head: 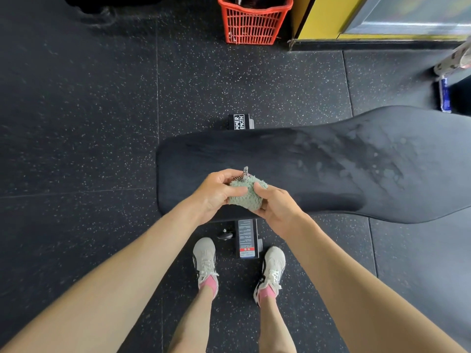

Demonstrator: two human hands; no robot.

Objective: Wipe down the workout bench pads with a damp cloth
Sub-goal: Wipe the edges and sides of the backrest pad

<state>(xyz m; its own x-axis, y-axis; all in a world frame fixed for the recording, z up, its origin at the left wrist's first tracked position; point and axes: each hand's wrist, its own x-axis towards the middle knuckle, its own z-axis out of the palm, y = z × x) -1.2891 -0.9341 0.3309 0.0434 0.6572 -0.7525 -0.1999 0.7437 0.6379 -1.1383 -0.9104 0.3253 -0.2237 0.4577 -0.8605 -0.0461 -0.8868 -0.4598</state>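
With my left hand (216,192) and right hand (276,208) bunching the green cloth (246,196) above the bench (280,161), I judge the streaked far end wiped and the near end left.

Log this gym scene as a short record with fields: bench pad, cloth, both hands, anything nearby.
bench pad: black, wet-looking streaks and spots on its wider part
cloth: green, bunched into a ball, held over one end of the pad
left grip: hand curled round the cloth
right grip: hand curled round the cloth
nearby: red basket on the floor beyond the pad
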